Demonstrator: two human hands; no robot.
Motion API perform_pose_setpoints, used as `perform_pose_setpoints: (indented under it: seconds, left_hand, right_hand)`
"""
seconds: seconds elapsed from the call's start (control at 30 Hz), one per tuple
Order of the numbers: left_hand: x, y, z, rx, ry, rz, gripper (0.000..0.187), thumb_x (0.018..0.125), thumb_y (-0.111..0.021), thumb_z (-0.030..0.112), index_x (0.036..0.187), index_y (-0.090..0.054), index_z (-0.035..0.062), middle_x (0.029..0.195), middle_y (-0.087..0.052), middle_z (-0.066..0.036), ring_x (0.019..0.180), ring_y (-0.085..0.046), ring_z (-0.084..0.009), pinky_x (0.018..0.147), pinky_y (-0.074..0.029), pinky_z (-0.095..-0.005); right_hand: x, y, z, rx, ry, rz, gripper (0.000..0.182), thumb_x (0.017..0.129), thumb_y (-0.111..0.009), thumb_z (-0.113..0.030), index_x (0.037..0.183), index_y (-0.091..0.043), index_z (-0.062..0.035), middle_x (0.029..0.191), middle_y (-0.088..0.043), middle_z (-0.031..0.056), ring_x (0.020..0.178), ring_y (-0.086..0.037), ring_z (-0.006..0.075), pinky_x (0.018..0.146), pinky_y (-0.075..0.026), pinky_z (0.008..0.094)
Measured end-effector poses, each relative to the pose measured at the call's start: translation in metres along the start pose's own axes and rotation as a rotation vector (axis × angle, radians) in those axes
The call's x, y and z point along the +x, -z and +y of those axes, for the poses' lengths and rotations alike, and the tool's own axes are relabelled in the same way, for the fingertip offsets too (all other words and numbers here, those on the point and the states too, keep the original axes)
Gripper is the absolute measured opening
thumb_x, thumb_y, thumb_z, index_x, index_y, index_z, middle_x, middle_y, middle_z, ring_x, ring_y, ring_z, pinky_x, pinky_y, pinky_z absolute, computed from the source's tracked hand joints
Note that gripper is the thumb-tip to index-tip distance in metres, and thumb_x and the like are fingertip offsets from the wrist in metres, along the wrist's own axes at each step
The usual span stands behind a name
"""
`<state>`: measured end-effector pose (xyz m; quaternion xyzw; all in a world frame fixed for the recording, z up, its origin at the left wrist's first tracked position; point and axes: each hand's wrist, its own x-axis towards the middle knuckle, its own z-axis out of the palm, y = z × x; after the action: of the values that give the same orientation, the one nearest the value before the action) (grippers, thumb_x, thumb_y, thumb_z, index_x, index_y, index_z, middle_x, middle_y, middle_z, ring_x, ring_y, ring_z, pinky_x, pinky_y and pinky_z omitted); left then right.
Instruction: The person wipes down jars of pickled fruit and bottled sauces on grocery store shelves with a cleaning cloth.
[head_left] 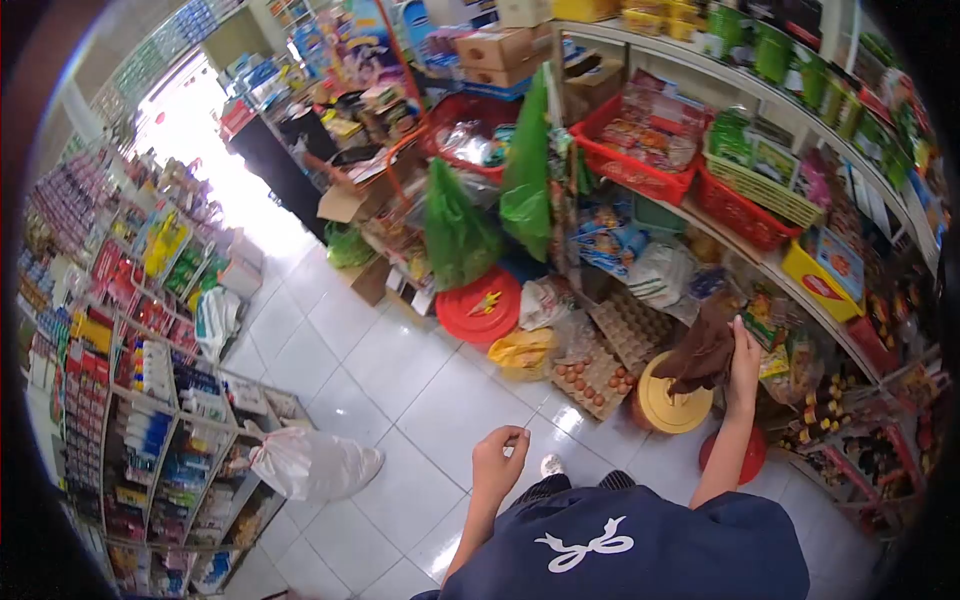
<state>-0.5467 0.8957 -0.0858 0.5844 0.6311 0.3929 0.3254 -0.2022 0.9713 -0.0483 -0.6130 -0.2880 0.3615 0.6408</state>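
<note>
A brown cloth (702, 352) hangs from my right hand (742, 368), whose fingers are closed on its edge. Beneath the cloth stands a round container with a yellow lid (675, 395). My left hand (500, 458) is raised over the tiled floor, its fingers curled together; whether anything is between them is too small to make out. To the left of the yellow lid, brown eggs (590, 385) sit in a cardboard tray. A red round lid (732, 455) lies below my right forearm.
Shelves with red baskets (640, 150) line the right. Green bags (460, 225) hang above a red lid (480, 305). A white sack (312, 462) stands on the floor at left, beside a stocked rack (160, 450). A yellow bag (524, 354) lies near the eggs.
</note>
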Motion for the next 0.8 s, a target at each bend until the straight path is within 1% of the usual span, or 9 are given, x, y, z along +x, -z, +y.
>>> perform_pose_setpoints:
  seconds: [0.03,0.17,0.3,0.33,0.43,0.5,0.6,0.67,0.8]
  left_hand:
    - [0.002,0.008,-0.007,-0.007,0.028,0.018,0.015,0.076,-0.059,0.015,0.077,-0.061,0.0,0.071,-0.062,-0.013,0.066,-0.062,-0.02,0.059,-0.046,-0.0281]
    - [0.006,0.036,-0.028,-0.003,0.12,0.08,0.014,0.076,-0.059,0.014,0.077,-0.061,0.0,0.07,-0.062,-0.012,0.066,-0.063,-0.0201,0.06,-0.047,-0.0277]
    - [0.018,0.057,-0.043,-0.052,0.217,0.167,0.013,0.076,-0.06,0.013,0.076,-0.061,0.0,0.07,-0.062,-0.013,0.065,-0.063,-0.0195,0.06,-0.047,-0.0275]
    - [0.022,0.061,-0.048,-0.055,0.228,0.187,0.013,0.076,-0.06,0.012,0.077,-0.061,-0.0001,0.07,-0.062,-0.012,0.065,-0.063,-0.0194,0.06,-0.047,-0.0274]
    - [0.041,0.073,-0.063,-0.063,0.239,0.234,0.012,0.076,-0.06,0.012,0.077,-0.061,-0.0002,0.069,-0.062,-0.012,0.065,-0.063,-0.019,0.06,-0.047,-0.0273]
    - [0.056,0.08,-0.071,-0.062,0.225,0.252,0.012,0.076,-0.059,0.012,0.077,-0.061,-0.0003,0.069,-0.062,-0.012,0.065,-0.063,-0.0188,0.06,-0.047,-0.0272]
    - [0.09,0.097,-0.074,-0.057,0.249,0.239,0.013,0.077,-0.059,0.012,0.078,-0.061,-0.0005,0.069,-0.062,-0.012,0.065,-0.063,-0.0185,0.06,-0.047,-0.0271]
    - [0.117,0.109,-0.08,-0.055,0.229,0.239,0.012,0.077,-0.059,0.012,0.078,-0.061,-0.0003,0.069,-0.062,-0.013,0.064,-0.063,-0.0181,0.06,-0.047,-0.0271]
    - [0.178,0.13,-0.092,0.017,0.17,0.158,0.013,0.076,-0.06,0.013,0.077,-0.061,0.0003,0.069,-0.062,-0.013,0.065,-0.063,-0.0199,0.061,-0.047,-0.028]
  right_hand:
    - [0.001,-0.017,0.004,0.095,-0.051,-0.02,0.038,0.085,-0.052,-0.033,0.087,-0.059,0.004,0.085,-0.058,0.0055,0.078,-0.052,0.0115,0.073,-0.039,0.024]
    - [0.021,-0.068,0.024,0.069,-0.036,-0.173,0.04,0.086,-0.05,-0.036,0.087,-0.059,0.0026,0.087,-0.059,0.0067,0.08,-0.054,0.0124,0.071,-0.041,0.0249]
    - [0.021,-0.134,0.014,0.227,-0.234,-0.272,0.039,0.085,-0.05,-0.038,0.092,-0.058,0.0001,0.089,-0.059,0.0077,0.077,-0.055,0.0147,0.069,-0.044,0.0283]
    - [0.027,-0.148,0.016,0.242,-0.28,-0.286,0.038,0.084,-0.051,-0.038,0.097,-0.056,-0.0027,0.096,-0.057,0.0086,0.083,-0.055,0.016,0.07,-0.044,0.0301]
    - [0.041,-0.197,0.026,0.408,-0.34,-0.27,0.035,0.087,-0.048,-0.034,0.103,-0.052,-0.003,0.105,-0.054,0.009,0.092,-0.053,0.0188,0.077,-0.044,0.0333]
    - [0.05,-0.226,0.042,0.645,-0.425,-0.167,0.034,0.088,-0.045,-0.031,0.109,-0.049,-0.004,0.112,-0.05,0.0089,0.098,-0.05,0.0205,0.083,-0.043,0.0363]
    - [0.072,-0.27,0.058,0.961,-0.547,-0.15,0.032,0.091,-0.037,-0.026,0.116,-0.045,-0.0065,0.112,-0.05,0.0066,0.096,-0.053,0.018,0.077,-0.047,0.0326]
    - [0.095,-0.291,0.079,1.071,-0.569,-0.191,0.038,0.09,-0.038,-0.027,0.122,-0.04,-0.0076,0.124,-0.041,0.0095,0.113,-0.04,0.0249,0.098,-0.031,0.0419]
    - [0.102,-0.323,0.08,1.191,-0.582,-0.079,0.042,0.089,-0.037,-0.033,0.124,-0.039,-0.0092,0.127,-0.039,0.0084,0.117,-0.036,0.026,0.102,-0.024,0.0428]
